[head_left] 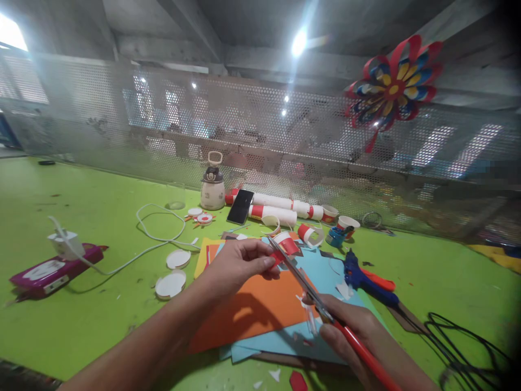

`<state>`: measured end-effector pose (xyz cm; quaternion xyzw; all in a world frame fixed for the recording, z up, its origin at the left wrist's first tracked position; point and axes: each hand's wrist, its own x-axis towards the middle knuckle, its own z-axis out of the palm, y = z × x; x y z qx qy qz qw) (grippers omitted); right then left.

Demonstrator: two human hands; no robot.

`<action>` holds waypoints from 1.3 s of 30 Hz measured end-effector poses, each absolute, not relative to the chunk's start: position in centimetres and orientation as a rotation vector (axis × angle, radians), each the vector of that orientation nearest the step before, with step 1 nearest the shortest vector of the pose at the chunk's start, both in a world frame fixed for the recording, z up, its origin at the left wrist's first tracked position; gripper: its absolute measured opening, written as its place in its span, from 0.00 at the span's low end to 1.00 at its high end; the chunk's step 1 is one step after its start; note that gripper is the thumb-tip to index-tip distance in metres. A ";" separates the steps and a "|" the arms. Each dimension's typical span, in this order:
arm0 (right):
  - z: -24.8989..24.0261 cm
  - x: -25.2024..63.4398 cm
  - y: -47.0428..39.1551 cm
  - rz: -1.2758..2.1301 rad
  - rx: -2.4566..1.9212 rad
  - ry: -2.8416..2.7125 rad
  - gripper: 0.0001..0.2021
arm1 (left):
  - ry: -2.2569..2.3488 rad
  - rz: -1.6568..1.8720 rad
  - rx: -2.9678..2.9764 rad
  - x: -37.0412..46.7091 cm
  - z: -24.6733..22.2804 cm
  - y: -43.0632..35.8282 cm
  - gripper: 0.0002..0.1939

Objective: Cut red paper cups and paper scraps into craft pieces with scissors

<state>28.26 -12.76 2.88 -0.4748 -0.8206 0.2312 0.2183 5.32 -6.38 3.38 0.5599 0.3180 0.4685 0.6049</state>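
Observation:
My left hand (252,263) pinches a small red piece of paper (277,257) between thumb and fingers. In my right hand (345,320) is a pair of scissors (303,282) with long metal blades and a red handle. The blades point up and away, and their tips lie beside the red piece and my left fingertips. Whether the blades touch the paper I cannot tell. Just behind them sits a red and white piece of paper cup (287,243). Beneath both hands lie orange paper (260,309) and light blue sheets (325,271), with small scraps on top.
A blue glue gun (366,279) with a black cable lies to the right. Paper cup tubes (277,214), a phone (240,206) and a bottle (212,187) stand behind. At left are white discs (171,284), a white cable and a purple power strip (52,271).

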 end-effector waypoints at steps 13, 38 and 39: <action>2.3 27.9 -12.6 0.457 -1.461 -1.990 0.18 | 0.648 1.107 1.136 5.8 2.6 -6.3 0.10; 3.4 26.1 -11.3 0.707 -1.184 -1.905 0.13 | 0.478 0.734 1.040 8.4 1.0 -8.8 0.13; 3.5 26.1 -11.2 0.712 -1.178 -1.914 0.13 | 0.489 0.733 1.041 8.3 1.0 -8.7 0.13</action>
